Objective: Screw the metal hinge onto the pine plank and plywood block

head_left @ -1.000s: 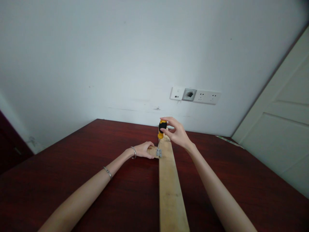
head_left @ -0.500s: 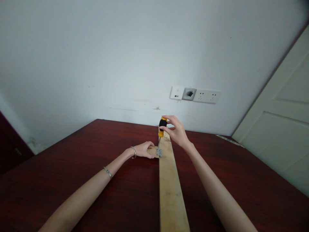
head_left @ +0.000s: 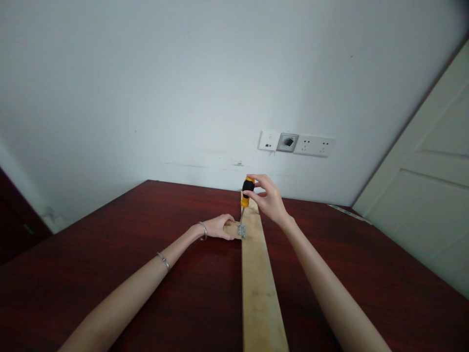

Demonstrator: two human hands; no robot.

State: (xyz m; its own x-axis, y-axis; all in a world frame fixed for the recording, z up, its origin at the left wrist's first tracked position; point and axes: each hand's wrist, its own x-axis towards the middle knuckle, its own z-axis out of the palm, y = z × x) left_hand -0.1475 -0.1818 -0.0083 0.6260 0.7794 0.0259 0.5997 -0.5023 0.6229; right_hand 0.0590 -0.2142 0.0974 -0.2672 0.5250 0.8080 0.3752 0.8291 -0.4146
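Observation:
My right hand [head_left: 266, 196] grips the yellow and black handle of a screwdriver [head_left: 248, 188] between thumb and fingers. Its shaft points down, leaning slightly, with the tip at a small metal hinge [head_left: 242, 230]. The hinge lies flat across the seam between a short wooden block [head_left: 232, 229] and a long wooden plank [head_left: 258, 278]. My left hand [head_left: 219, 227] is closed around the short block, thumb on the near side and fingers on the far side. The block butts against the plank's left edge. Whether a screw sits under the tip is too small to tell.
The dark red tabletop [head_left: 176, 293] carries the plank, which runs from the near edge towards the wall. Wall sockets [head_left: 311, 145] are beyond the table. A pale door panel [head_left: 432, 195] leans in at the right, near a thin strip [head_left: 350, 213] on the table's back right edge.
Almost everything holds its place. The screwdriver handle and my right hand have shifted very slightly; my left hand still holds the block.

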